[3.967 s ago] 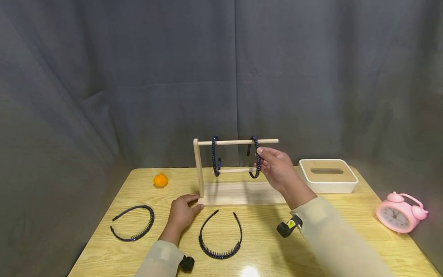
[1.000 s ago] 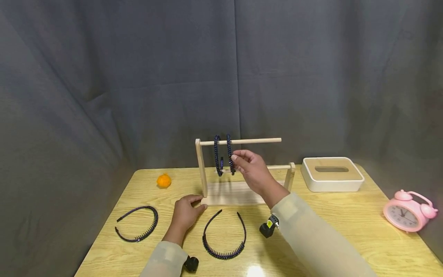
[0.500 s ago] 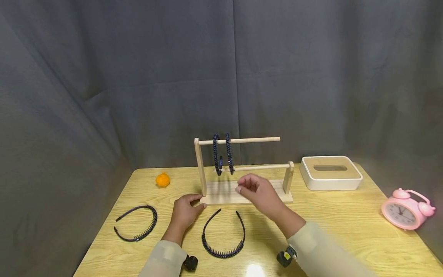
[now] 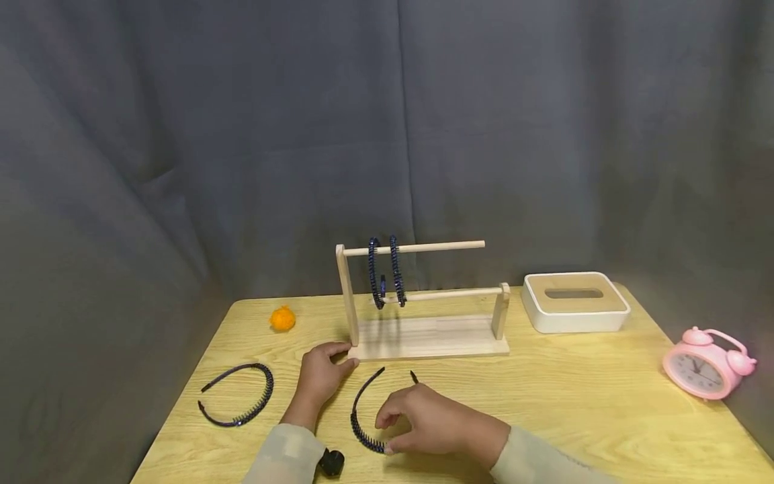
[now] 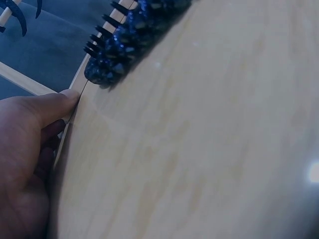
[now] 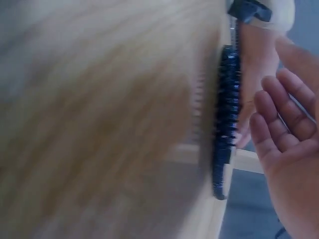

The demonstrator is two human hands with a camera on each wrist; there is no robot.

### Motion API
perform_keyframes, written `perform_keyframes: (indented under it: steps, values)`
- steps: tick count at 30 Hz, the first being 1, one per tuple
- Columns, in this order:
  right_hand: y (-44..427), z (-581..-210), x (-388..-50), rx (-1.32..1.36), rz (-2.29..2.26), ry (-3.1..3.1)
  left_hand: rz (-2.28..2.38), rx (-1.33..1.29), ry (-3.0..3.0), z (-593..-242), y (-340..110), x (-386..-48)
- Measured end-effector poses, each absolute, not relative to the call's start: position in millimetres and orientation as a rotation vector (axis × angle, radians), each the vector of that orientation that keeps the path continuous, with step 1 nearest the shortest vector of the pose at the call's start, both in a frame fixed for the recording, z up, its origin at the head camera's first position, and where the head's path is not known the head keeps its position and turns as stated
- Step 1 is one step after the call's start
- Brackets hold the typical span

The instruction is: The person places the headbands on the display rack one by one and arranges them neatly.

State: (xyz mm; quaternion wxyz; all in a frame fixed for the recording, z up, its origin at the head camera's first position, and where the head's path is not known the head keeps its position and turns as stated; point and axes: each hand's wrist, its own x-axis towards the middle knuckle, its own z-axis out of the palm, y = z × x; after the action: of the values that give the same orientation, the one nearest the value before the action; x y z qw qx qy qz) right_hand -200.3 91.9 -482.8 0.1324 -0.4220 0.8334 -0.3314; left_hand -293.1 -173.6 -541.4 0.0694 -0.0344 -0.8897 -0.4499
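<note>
A wooden rack (image 4: pixel 435 337) with two horizontal rods stands mid-table. Two dark blue toothed headbands hang side by side near the left end of its top rod: a left headband (image 4: pixel 373 277) and a right headband (image 4: pixel 396 274). My left hand (image 4: pixel 319 378) holds the left end of the rack's base between thumb and fingers. My right hand (image 4: pixel 432 423) hovers over a headband (image 4: pixel 361 433) lying in front of the rack, covering its right side. In the right wrist view the fingers (image 6: pixel 271 114) are loosely bent and apart from that headband.
Another dark headband (image 4: pixel 267 391) lies on the table (image 4: pixel 574 403) at the left. Behind it sits a small orange fuzzy ball (image 4: pixel 282 318). A white tissue box (image 4: pixel 577 323) with a wooden lid is right of the rack, and a pink alarm clock (image 4: pixel 698 372) is at far right.
My right hand has slid a headband left along the top rod beside the other one and let it go. It has then come down to the front headband. My left hand has stayed on the rack.
</note>
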Motion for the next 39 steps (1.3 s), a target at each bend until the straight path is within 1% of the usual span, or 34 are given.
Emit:
perform_keyframes:
  steps: [7,17,28,34,39]
  values:
    - [89,-494,-203,-1.276,-0.856,2.396,-1.362,-0.11,-2.671,-542,-173,-293]
    - [88,-499,-204,-1.232,-0.791,2.418,-1.36,-0.108,-2.684,-542,-173,-293]
    - [83,-502,-205,-1.308,-0.751,2.44,-1.38,-0.11,-2.667,-543,-173,-293]
    - [94,-496,-199,-1.356,-0.804,2.457,-1.396,-0.12,-2.663,-541,-174,-292]
    - [115,-482,-194,-1.331,-1.067,2.444,-1.381,-0.132,-2.666,-542,-175,-293]
